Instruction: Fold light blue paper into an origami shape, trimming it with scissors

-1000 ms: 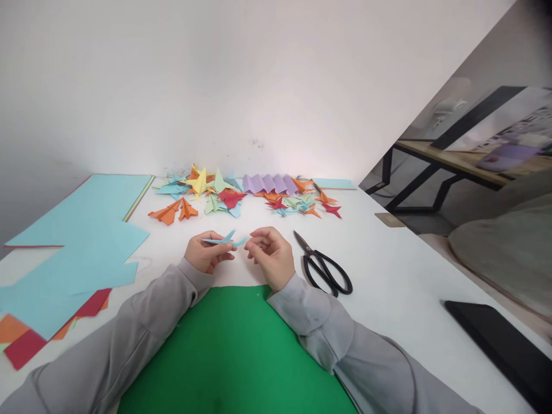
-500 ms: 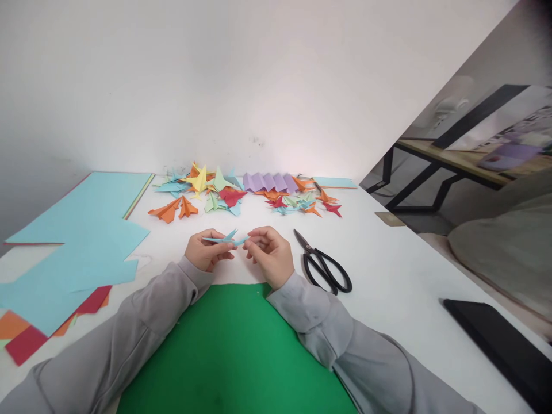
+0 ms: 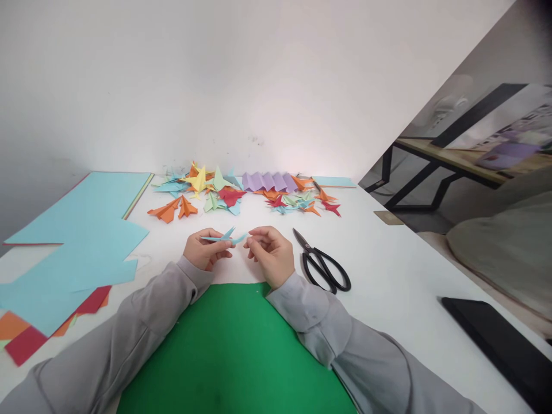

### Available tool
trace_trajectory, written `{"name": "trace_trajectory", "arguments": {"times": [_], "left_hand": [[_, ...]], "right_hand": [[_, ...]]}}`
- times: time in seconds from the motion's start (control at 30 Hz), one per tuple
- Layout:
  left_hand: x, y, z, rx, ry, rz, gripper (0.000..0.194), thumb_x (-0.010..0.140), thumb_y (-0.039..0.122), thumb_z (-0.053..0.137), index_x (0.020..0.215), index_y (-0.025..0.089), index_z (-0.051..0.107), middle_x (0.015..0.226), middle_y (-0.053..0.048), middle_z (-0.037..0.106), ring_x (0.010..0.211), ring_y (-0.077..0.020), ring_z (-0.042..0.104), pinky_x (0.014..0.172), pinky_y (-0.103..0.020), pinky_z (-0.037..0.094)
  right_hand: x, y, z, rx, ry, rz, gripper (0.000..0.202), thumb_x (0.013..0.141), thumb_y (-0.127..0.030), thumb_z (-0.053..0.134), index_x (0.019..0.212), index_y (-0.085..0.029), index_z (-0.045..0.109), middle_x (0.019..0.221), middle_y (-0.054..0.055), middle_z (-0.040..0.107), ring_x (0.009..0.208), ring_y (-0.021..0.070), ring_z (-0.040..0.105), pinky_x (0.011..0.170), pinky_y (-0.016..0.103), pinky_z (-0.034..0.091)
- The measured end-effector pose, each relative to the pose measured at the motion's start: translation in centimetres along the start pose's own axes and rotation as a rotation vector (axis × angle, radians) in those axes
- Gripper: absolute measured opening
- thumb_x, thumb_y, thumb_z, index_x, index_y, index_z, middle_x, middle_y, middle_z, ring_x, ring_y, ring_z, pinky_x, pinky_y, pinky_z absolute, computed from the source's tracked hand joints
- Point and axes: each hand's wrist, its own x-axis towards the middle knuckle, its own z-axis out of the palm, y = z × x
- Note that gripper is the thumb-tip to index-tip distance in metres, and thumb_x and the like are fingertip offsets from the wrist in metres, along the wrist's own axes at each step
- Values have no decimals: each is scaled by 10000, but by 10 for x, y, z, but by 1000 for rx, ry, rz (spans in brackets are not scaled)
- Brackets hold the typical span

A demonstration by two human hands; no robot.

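A small folded light-blue paper figure is held just above the white table between both hands. My left hand pinches its left part with thumb and fingers. My right hand pinches its right tip. Both arms wear grey sleeves and rest over a green sheet at the table's near edge.
Black scissors lie shut just right of my right hand. A pile of coloured folded paper figures sits at the back by the wall. Light-blue, red and orange sheets cover the left side. A black flat object lies at the right edge.
Both hands stay pinched on the blue figure; the fingers shift only slightly, and the view has moved up a little.
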Motion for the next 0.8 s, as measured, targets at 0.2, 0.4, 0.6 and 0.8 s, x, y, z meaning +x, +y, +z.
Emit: {"name": "trace_trajectory", "arguments": {"times": [0.2,0.4,0.6,0.8], "left_hand": [[-1,0,1,-4,-1,6,269,426,172,810,526,114,567,548,-33,655,530,-131,605,468,-236,479],[-1,0,1,15,-16,14,281,415,185,815,524,118,565,549,-28,652,527,-133,605,470,-239,481],[0,-3,-1,21,-11,31,279,410,180,813,532,111,572,535,-32,652,500,-127,598,458,-229,478],[0,-3,-1,-5,-12,19,276,413,170,813,535,109,573,537,-32,658,486,-119,596,456,-221,481]], "right_hand": [[1,1,0,24,4,22,142,665,-261,626,752,-193,537,575,-23,608,424,87,498,403,220,411],[2,1,0,21,-16,47,102,662,-227,608,713,-189,529,550,-29,604,411,83,495,399,214,401],[2,-2,-1,78,-74,73,135,638,-215,619,696,-188,499,536,-38,610,401,75,496,377,194,374],[3,-1,0,83,-80,88,200,670,-312,645,673,-169,506,541,-23,611,393,67,491,360,179,344]]}}
